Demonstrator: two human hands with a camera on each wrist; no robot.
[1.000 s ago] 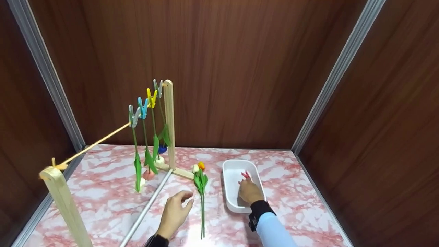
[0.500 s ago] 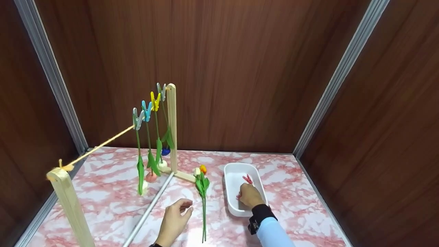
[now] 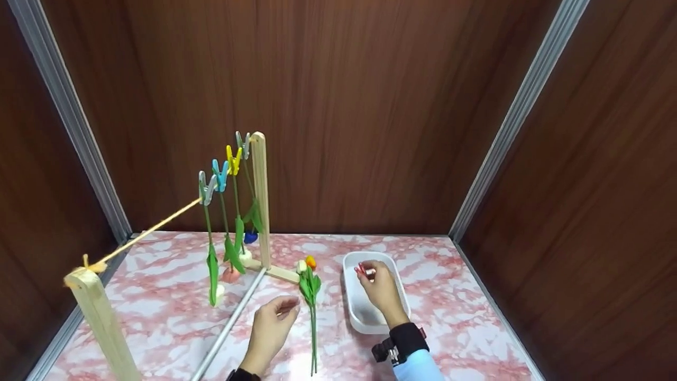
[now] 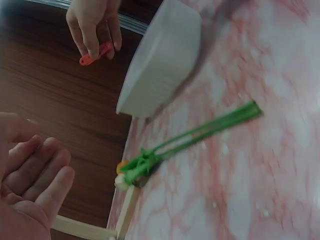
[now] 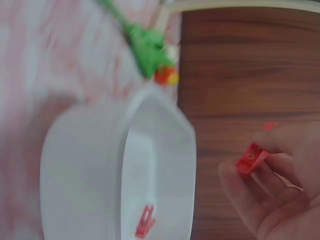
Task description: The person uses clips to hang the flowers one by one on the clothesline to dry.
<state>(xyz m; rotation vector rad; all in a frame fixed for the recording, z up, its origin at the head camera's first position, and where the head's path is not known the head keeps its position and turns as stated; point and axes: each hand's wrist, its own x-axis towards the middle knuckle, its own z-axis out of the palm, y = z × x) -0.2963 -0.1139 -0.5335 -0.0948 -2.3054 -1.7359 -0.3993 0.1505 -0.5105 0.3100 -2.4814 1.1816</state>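
Observation:
My right hand (image 3: 382, 291) is raised over the white plastic tub (image 3: 365, 317), pinching a red clothespin (image 5: 252, 160) between thumb and fingers. A second red clothespin (image 5: 145, 221) lies inside the tub in the right wrist view. My left hand (image 3: 271, 323) hovers over the table with loosely bent fingers and nothing in it. Just to its right lie two artificial tulips (image 3: 308, 286), one orange and one white, with their green stems pointing toward me.
On the left stands a wooden post frame (image 3: 261, 201) with a yellow string (image 3: 153, 228). Grey, blue and yellow clothespins (image 3: 220, 174) hold several tulips upside down from it. A metal rod (image 3: 227, 328) runs along its base. Brown panels (image 3: 349, 116) enclose the marbled table.
My right hand has risen out of the tub with a red clothespin. My left hand has stayed nearly still beside the two tulips.

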